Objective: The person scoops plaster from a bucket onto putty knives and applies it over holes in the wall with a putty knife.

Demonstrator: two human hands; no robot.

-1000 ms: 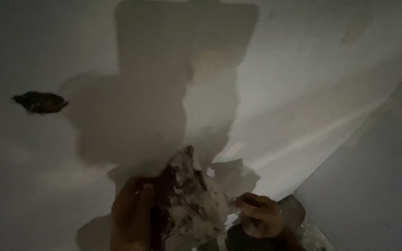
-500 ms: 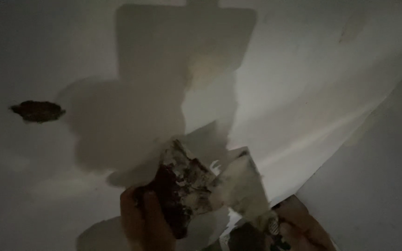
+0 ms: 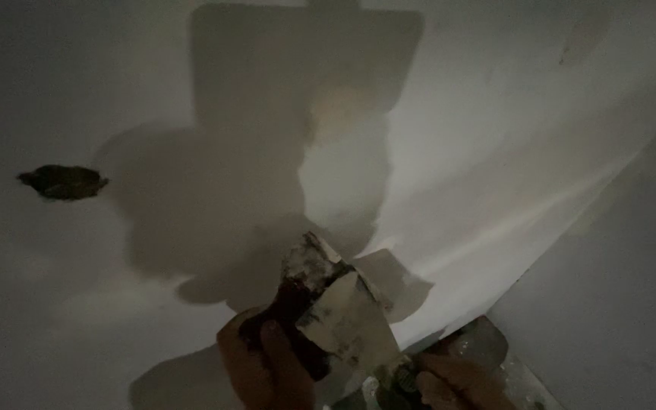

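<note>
Looking up through the head camera, I see a pale wall (image 3: 495, 152) in dim light. My two hands are low in the picture, close together but not touching.

My left hand (image 3: 267, 368) is wrapped tight around the dark handle of a scraper (image 3: 309, 285). Its flat blade points up and a little to the right, and it is smeared with white paste. I cannot tell if the blade tip touches the wall or just sits in front of it.

My right hand (image 3: 453, 383) is at the bottom edge, and only part of it shows. It is closed on the handle of a second scraper, the wide knife (image 3: 354, 323). That blade is pale and wide, with grey marks on it. It leans up and to the left and lies against the first scraper, so the two blades cross and touch.

Just beside my right hand, low on the right, I see a dark board (image 3: 487, 342) with white blobs on it. It is too dim to tell more about it.

Big soft shadows (image 3: 214, 212) fall on the wall above the tools. A boxy one sits at the top, and a rounder one lies under it.

Far to the left there is a dark rough hole (image 3: 62, 182) in the wall, well apart from my hands.

On the right, a second wall (image 3: 632, 288) meets the first one along a slanted line.
</note>
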